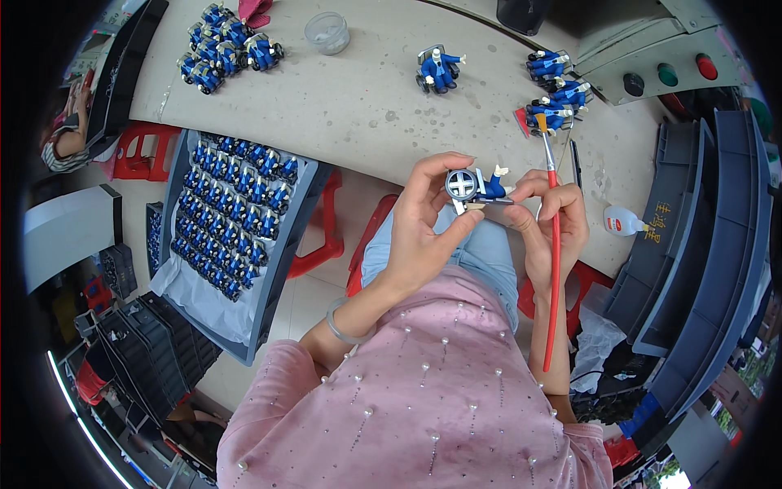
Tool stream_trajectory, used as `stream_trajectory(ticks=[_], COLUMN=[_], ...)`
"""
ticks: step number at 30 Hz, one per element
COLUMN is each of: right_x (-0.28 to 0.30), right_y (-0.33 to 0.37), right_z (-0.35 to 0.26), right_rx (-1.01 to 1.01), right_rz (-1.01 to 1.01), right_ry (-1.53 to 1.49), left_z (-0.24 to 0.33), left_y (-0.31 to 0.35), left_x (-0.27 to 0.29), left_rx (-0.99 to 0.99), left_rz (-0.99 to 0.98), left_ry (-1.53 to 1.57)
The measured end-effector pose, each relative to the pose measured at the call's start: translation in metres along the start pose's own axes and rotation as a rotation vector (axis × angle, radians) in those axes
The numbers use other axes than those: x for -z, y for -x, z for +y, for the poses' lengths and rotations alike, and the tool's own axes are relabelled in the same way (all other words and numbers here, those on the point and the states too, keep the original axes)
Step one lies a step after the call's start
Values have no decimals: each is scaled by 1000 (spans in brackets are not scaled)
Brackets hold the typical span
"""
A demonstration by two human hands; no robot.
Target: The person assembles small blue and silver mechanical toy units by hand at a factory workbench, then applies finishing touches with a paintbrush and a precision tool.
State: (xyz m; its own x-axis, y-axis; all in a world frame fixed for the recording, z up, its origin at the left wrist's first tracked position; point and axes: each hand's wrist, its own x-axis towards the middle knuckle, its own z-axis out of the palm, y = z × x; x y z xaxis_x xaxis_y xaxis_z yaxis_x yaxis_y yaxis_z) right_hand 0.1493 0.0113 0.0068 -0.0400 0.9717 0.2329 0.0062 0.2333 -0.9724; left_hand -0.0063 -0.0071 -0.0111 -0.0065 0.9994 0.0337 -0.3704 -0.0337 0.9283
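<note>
My left hand (423,220) is closed round a small figurine (490,189) in a blue suit, seated in a grey wheelchair. It lies tipped on its side, with a spoked wheel (462,185) facing up. My right hand (554,220) grips a paintbrush (555,269) with a red handle and orange bristles, which points away from me. The same hand pinches a thin, dark, pointed tool (498,201) against the figurine; its exact kind is unclear. On the table beyond, one similar figurine (438,69) sits upright, and several more (558,81) stand at the right.
Another cluster of figurines (220,49) and a clear round tub (327,33) are at the table's far left. A grey tray (305,196) of lined-up figurines stands left of my knees. Right are a white bottle (623,221) and stacked grey trays (676,244). A person's arm (75,114) shows far left.
</note>
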Motion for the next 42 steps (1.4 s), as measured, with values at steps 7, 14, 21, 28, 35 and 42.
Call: stream_trajectory(ticks=[7, 14, 21, 28, 35, 42], right_x=[5, -1, -6, 9, 15, 9], right_y=[-3, -10, -2, -1, 6, 3], right_z=[3, -8, 0, 8, 14, 10], right_rx=[82, -12, -292, -220, -230, -263], right_rz=[-7, 49, 0, -10, -16, -35], right_ry=[157, 146, -131, -179, -189, -271], left_z=[4, 6, 2, -4, -7, 0], left_y=[1, 3, 1, 4, 4, 3], left_x=[2, 6, 9, 10, 13, 10], left_rx=[-89, 344, 530, 641, 688, 707], left_rz=[-39, -154, -147, -92, -96, -67], left_ry=[-249, 100, 330, 617, 757, 769])
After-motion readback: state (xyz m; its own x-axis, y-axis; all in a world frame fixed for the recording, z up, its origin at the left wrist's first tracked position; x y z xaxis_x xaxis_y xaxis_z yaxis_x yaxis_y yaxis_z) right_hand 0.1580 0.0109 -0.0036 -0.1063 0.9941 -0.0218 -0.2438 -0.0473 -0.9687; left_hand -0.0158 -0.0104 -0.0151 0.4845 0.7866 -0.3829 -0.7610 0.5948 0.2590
